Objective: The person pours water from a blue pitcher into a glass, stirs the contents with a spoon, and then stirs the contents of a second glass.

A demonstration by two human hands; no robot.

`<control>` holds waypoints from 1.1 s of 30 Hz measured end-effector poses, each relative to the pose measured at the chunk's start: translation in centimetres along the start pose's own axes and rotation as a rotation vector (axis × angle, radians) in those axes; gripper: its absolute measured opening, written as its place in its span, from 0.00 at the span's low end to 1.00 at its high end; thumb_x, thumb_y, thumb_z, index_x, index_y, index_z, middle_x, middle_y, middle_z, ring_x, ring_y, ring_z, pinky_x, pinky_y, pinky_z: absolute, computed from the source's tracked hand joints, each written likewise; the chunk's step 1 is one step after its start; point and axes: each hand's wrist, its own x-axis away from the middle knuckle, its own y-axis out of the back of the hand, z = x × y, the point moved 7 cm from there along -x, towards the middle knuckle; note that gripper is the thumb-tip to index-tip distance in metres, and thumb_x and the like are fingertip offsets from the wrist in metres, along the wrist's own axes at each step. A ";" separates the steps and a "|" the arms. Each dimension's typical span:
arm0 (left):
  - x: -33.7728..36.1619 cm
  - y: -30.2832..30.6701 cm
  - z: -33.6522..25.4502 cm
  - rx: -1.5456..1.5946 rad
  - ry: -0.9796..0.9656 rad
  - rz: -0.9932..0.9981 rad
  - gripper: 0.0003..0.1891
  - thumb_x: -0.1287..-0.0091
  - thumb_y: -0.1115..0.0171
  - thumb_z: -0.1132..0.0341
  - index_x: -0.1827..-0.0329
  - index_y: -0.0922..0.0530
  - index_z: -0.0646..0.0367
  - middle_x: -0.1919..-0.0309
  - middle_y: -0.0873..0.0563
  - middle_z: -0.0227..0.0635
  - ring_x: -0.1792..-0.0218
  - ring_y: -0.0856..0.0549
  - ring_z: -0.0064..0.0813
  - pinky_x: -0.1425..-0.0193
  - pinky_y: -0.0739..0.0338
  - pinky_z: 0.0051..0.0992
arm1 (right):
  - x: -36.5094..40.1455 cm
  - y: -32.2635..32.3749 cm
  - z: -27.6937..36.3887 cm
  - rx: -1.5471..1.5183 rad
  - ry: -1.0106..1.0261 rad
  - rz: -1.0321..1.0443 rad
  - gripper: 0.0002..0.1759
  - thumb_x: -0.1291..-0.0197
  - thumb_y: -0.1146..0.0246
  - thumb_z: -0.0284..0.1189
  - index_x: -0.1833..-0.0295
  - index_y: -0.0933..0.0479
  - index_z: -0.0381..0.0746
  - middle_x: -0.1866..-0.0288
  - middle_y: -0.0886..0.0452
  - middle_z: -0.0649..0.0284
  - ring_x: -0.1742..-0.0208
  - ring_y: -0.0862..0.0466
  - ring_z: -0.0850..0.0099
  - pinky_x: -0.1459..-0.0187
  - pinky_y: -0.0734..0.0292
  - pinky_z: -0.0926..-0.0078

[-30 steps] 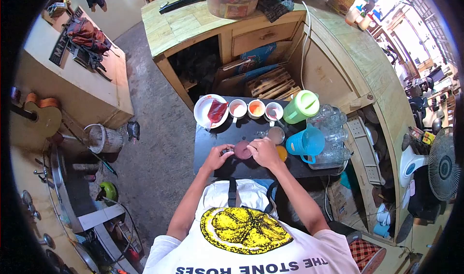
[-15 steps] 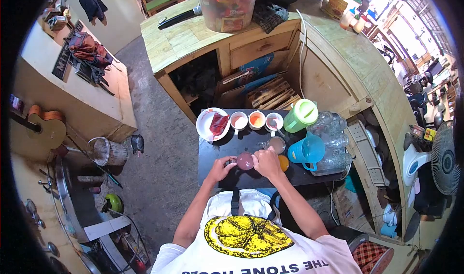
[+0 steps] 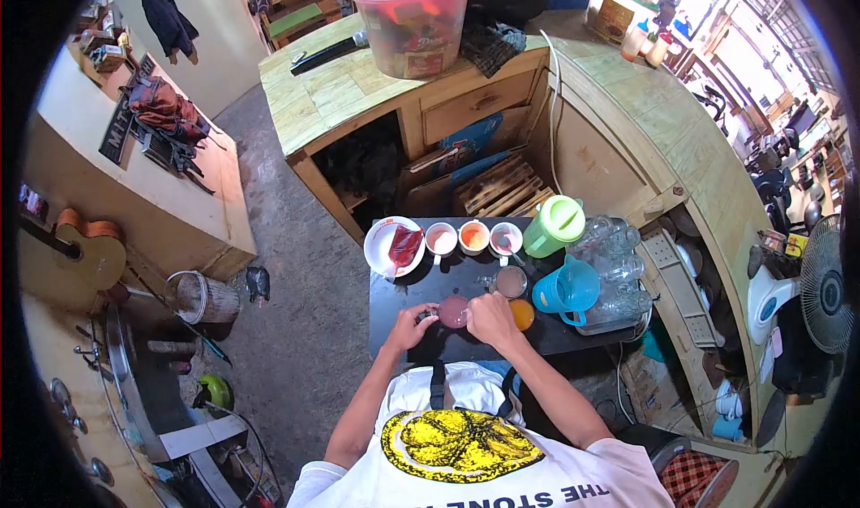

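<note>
A glass mug of pink drink [image 3: 454,312] stands near the front of the black table. My left hand [image 3: 410,327] grips its handle on the left side. At its right rim, my right hand [image 3: 491,318] is closed; what its fingers hold is hidden. Close beside that hand are a glass of orange drink [image 3: 521,314] and a glass mug of brownish-pink drink [image 3: 511,282]. Behind them are three white cups with coloured contents, the left [image 3: 441,241], middle [image 3: 474,236] and right [image 3: 505,240]. A white bowl [image 3: 378,255] holds a red packet [image 3: 405,247].
A green lidded pitcher [image 3: 554,228] and a blue jug [image 3: 567,288] stand at the table's right. Several clear glass bottles [image 3: 614,275] lie beyond them. A wooden counter [image 3: 331,91] with a pink-lidded tub [image 3: 412,29] is behind the table. A fan [image 3: 822,288] stands far right.
The view has shifted, so the table sits slightly lower in frame. Both hands stay at the pink drink's mug, with the right hand's posture slightly changed.
</note>
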 end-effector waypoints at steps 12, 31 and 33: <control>0.0 -0.1 -0.5 -0.005 0.020 -0.008 0.15 0.29 0.34 0.66 0.44 0.15 0.64 0.53 0.08 0.44 0.53 0.09 0.33 0.45 0.18 0.33 | -0.1 -0.5 0.7 0.026 0.073 0.019 0.13 0.41 0.37 0.32 0.74 0.15 0.35 0.73 0.14 0.51 0.70 0.15 0.52 0.60 0.26 0.54; 0.2 -0.3 -0.4 0.028 0.055 -0.019 0.15 0.29 0.35 0.65 0.43 0.15 0.64 0.56 0.08 0.46 0.55 0.09 0.37 0.46 0.18 0.34 | -0.5 1.7 0.3 0.026 0.096 -0.130 0.12 0.41 0.34 0.33 0.72 0.15 0.37 0.71 0.15 0.51 0.63 0.14 0.52 0.54 0.26 0.52; 0.2 -0.2 -0.6 0.055 0.088 0.006 0.15 0.29 0.34 0.65 0.43 0.15 0.63 0.55 0.08 0.46 0.56 0.09 0.37 0.47 0.17 0.34 | -0.4 0.9 -0.1 0.042 0.088 -0.027 0.12 0.41 0.34 0.33 0.72 0.15 0.38 0.72 0.14 0.52 0.63 0.14 0.53 0.55 0.25 0.53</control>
